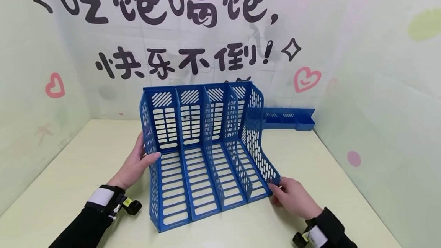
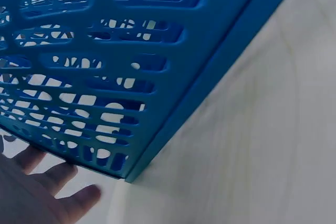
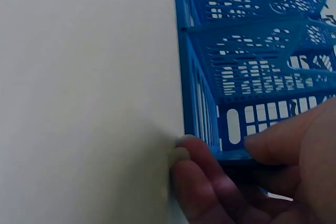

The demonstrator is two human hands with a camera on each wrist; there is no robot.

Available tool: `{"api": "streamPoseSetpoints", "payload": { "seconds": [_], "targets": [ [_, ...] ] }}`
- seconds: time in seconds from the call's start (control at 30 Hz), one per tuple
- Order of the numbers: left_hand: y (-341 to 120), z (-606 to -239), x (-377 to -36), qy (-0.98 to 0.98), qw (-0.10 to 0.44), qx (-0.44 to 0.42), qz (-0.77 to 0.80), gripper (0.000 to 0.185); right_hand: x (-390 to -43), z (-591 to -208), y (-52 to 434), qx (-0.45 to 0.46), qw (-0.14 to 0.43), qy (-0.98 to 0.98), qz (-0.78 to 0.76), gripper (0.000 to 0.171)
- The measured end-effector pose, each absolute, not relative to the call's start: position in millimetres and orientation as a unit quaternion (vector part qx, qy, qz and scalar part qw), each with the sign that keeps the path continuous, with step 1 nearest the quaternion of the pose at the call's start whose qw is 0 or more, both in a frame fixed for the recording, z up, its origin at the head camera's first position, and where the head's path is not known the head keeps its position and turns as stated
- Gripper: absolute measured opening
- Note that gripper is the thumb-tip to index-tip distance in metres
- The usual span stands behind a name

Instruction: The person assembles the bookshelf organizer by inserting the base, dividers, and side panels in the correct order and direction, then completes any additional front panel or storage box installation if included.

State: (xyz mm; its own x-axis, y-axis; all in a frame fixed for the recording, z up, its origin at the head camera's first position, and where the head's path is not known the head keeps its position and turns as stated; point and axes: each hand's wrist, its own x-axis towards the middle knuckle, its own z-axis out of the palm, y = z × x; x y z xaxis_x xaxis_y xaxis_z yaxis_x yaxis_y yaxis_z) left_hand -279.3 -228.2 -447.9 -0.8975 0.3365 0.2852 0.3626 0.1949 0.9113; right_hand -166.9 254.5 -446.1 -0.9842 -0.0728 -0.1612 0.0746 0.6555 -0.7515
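Note:
A blue plastic file rack [image 1: 208,137] with slotted panels and several upright compartments stands at the middle of the table, tilted, its open side towards me. My left hand [image 1: 136,163] grips its left side wall, thumb over the front edge and fingers on the outer side. In the left wrist view the fingers touch the slotted panel [image 2: 220,14]. My right hand [image 1: 293,198] pinches the front right bottom corner. The right wrist view shows the thumb on the inner side of that corner and the fingertips [image 3: 197,187] under its edge.
A low blue plastic tray [image 1: 289,121] with small compartments sits at the back right against the wall, partly hidden by the rack. Printed wall sheets [image 1: 372,98] enclose the pale table [image 1: 69,171] at the back and both sides.

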Motion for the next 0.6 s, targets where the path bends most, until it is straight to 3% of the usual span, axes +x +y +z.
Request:
{"api": "streamPoseSetpoints", "payload": {
  "seconds": [0.4, 0.6],
  "targets": [
    [-244.2, -450.1, -283.7, -0.780, 0.042, -0.182, -0.597, 0.094, -216.0, -459.5, 251.1, 0.002, 0.158, 0.864, -0.478, 0.037],
    [-245.3, -450.9, -280.9, -0.784, 0.051, -0.190, -0.589, 0.092, -223.4, -461.9, 265.7, -0.034, 0.197, 0.839, -0.505, 0.038]
  ]
}}
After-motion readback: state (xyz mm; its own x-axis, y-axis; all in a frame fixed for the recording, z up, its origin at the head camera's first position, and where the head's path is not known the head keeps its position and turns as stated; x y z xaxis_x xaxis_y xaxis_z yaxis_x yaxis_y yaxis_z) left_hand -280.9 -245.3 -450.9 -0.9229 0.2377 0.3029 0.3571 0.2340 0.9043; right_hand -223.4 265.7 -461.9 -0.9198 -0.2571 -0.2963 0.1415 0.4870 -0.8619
